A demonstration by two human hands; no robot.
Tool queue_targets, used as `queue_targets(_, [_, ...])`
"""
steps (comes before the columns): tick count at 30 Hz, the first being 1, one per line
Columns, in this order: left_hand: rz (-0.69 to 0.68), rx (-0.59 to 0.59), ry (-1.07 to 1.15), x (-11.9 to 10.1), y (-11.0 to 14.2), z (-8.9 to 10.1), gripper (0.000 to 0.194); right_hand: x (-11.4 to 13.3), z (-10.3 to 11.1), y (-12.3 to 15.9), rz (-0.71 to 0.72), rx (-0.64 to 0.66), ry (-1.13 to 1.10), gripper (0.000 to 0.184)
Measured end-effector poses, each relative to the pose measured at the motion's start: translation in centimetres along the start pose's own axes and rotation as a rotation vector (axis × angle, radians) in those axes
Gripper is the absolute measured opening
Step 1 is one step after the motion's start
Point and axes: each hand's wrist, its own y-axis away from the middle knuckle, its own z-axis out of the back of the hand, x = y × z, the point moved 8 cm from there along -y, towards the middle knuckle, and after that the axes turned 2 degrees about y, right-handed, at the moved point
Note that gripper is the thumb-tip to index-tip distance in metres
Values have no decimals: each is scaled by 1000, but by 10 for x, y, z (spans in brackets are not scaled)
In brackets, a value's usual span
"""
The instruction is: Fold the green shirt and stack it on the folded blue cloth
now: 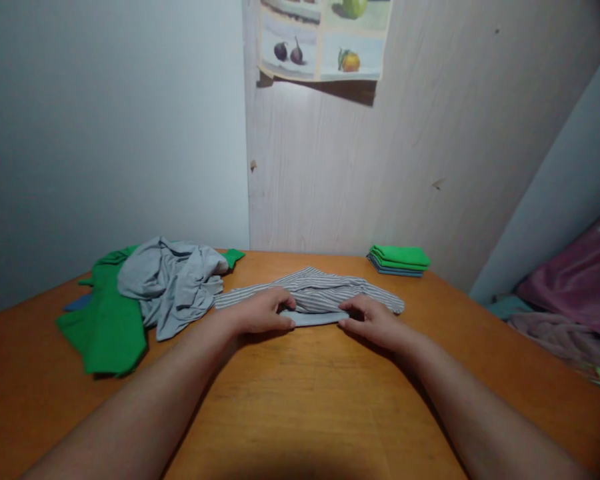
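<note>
Left hand [266, 311]; right hand [373, 323]; both pinching striped garment [325, 293]; it lies between them and just beyond

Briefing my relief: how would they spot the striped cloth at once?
On the brown table, find the left hand and right hand. The striped cloth lies between and beyond them. Only it shows stripes; the loose pile and folded stack look plain.

Garment [325, 293] on table [320, 387] — heap [173, 287] left

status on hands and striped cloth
Left hand, right hand at near edge of striped cloth. Lies rumpled on table. Grey cloth close by its left end; stack far right.
</note>
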Motion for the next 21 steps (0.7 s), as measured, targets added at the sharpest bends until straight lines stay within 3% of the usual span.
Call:
queue_targets(3, [-57,-26,-188,-4,-2,-4,38,3,-1,0,38,-3,78,37])
queue_targets(7, [-100,-41,-314,-11,-3,-10,25,6,-1,-1,49,-23,139,26])
queue_targets(11, [-106,-164,-365,-20,-3,-1,12,14,5,-2,77,-87,139,21])
queue_targets(13, [-86,-234,-256,-23,-4,8,13,20,13,-1,83,-160,112,21])
queue_targets(16, [-45,-301,119,-22,-4,23,19,30,21,2,93,-226,38,24])
queue_targets(21, [38,-398,695,-13,-1,35,20,47,14,2,159,-122,-12,33])
